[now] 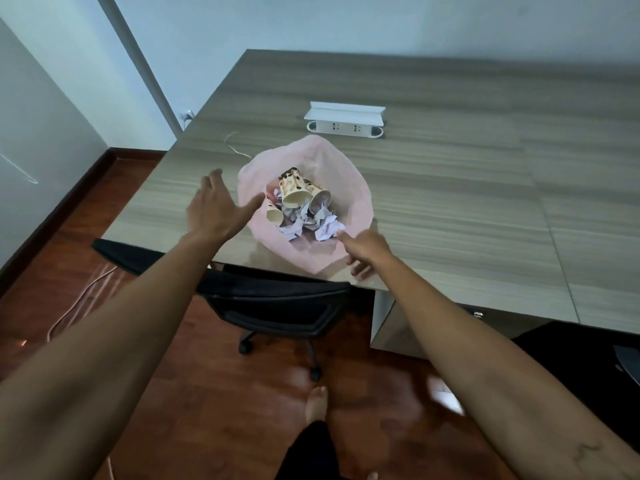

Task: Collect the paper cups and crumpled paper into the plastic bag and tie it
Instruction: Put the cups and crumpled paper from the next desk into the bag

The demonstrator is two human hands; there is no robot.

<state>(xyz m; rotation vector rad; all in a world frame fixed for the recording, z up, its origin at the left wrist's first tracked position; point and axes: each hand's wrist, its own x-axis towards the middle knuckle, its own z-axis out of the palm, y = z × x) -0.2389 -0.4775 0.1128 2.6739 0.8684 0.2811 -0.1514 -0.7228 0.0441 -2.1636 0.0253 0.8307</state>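
Observation:
A pink plastic bag (349, 188) lies spread open on the wooden desk near its front edge. Inside it lie three paper cups (294, 190) with a brown bean print, tipped on their sides, among several crumpled paper balls (327, 228). My left hand (218, 206) hovers at the bag's left rim, fingers straight and spread, thumb reaching toward the rim and holding nothing. My right hand (363, 245) is at the bag's near right rim, index finger pointing toward a paper ball, other fingers loosely curled beside the plastic; no grip on the bag is visible.
A white power strip box (346, 121) sits on the desk (450, 202) behind the bag. A thin cable (235, 147) lies at the desk's left edge. A black office chair (277, 303) stands under the front edge. My bare foot (317, 403) is on the red wooden floor.

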